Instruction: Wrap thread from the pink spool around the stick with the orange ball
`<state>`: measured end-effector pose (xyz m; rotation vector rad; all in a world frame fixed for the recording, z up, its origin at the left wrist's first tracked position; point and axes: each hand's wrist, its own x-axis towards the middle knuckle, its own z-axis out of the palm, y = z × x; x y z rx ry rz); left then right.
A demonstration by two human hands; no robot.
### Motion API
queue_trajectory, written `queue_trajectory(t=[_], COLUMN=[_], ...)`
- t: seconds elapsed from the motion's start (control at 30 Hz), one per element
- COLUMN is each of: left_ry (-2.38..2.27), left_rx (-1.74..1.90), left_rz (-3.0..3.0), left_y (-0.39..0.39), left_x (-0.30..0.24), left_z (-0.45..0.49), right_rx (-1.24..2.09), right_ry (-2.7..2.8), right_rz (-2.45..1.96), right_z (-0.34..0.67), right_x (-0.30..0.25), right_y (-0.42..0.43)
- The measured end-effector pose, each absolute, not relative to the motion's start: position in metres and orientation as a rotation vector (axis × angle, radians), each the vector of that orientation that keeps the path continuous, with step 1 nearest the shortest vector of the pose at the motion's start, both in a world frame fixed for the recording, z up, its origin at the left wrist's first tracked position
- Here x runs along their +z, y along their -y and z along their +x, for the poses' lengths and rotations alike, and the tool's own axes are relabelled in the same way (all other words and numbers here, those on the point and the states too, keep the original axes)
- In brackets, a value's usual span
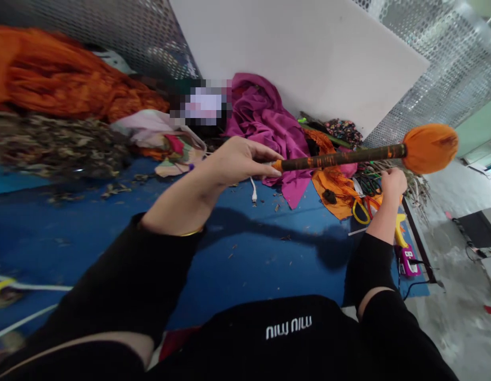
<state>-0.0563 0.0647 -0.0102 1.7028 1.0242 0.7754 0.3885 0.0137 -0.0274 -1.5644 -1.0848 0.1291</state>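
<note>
My left hand (241, 157) is closed, pinching the near end of a cloth-headed stick (340, 157) between thumb and fingers. The stick is dark with orange bands, and its far end, up at the right, carries a round bundle of orange cloth (430, 149). It is held in the air and casts a shadow on the blue tabletop (245, 254). Below the orange head, my right hand (394, 182) is closed beside the dried stems; what its fingers hold, if anything, is hidden. Yellow-handled scissors (361, 211) lie just left of that wrist.
Along the back are orange fabric (82, 74), dried leaves (58, 145), magenta cloth (265, 127) and an orange cloth piece (335, 190). A yellow glue gun (401, 230) and a purple power strip (409, 261) with cables sit at the right edge. A white board (301, 58) leans behind.
</note>
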Motion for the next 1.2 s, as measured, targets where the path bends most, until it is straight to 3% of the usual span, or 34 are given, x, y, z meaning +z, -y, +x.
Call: queue_trajectory(t=[0.13, 0.23, 0.33, 0.43, 0.67, 0.87, 1.2], left_ry=[-0.934, -0.941, -0.898, -0.849, -0.862, -0.821, -0.939], left_rx=[0.934, 0.990, 0.997, 1.013, 1.065, 1.039, 1.164], left_rz=[1.555, 1.482, 1.419, 1.356, 1.277, 1.279, 1.497], left_y=[-0.057, -0.051, -0.049, -0.049, -0.053, -0.050, -0.041], left_x=[-0.018, -0.019, -0.017, -0.016, -0.017, -0.027, -0.038], left_z=[-0.038, -0.029, -0.025, -0.024, -0.021, -0.009, 0.004], right_rx=[0.035, 0.369, 0.771, 0.938, 0.405, 0.690, 0.707], right_ry=[1.280, 1.648, 1.662, 1.671, 1.671, 1.467, 1.140], right_rz=[-1.675, -1.495, -1.236, -1.155, -1.049, -0.762, -1.045], right_z=[0.337, 0.271, 0.209, 0.174, 0.166, 0.149, 0.135], right_x=[-0.017, -0.019, -0.032, -0.039, -0.019, -0.034, -0.026], right_y=[-0.024, -0.028, -0.024, -0.014, 0.009, 0.006, 0.019])
